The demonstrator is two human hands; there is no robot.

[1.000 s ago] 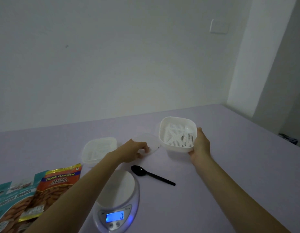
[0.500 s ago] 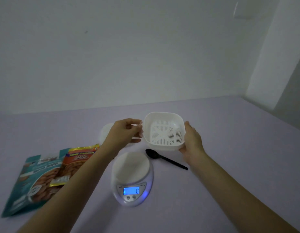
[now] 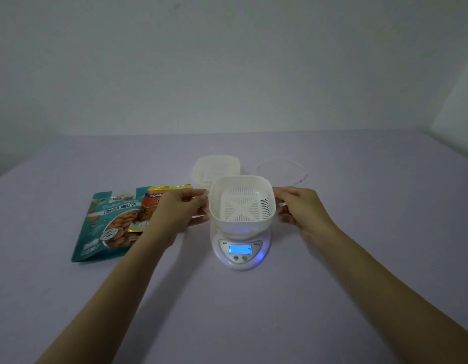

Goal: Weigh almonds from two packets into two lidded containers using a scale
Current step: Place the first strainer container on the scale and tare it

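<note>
Since half a second ago we have brought the white square plastic container (image 3: 242, 203), with its slotted basket insert, down from beyond the round white digital kitchen scale (image 3: 240, 254) to a spot right over it. Our left hand (image 3: 179, 210) has come across to take its left side.

Both hands hold it now. The left hand's fingers (image 3: 198, 193) and thumb are curved round the left wall, and the right hand (image 3: 302, 210) grips the right wall the same way. Neither hand is spread wide, and neither holds anything else. The container is level, directly over the scale's platform. We cannot tell whether it already rests there or hangs just above. The blue display (image 3: 240, 250) reads 0, which suggests no weight has registered yet.

Behind it stands the second white container with its lid on (image 3: 217, 168). A clear square lid (image 3: 281, 172) lies on the lilac tabletop (image 3: 385, 206) to the right of that. The teal roasted-almond packet (image 3: 106, 224) and the orange-and-gold almond packet (image 3: 150, 206) lie flat to the left, overlapping.

We judge this an early step: seating the open container for weighing. Next we need to set it down centred, let go with both hands, and zero the reading before any almonds go in.
</note>
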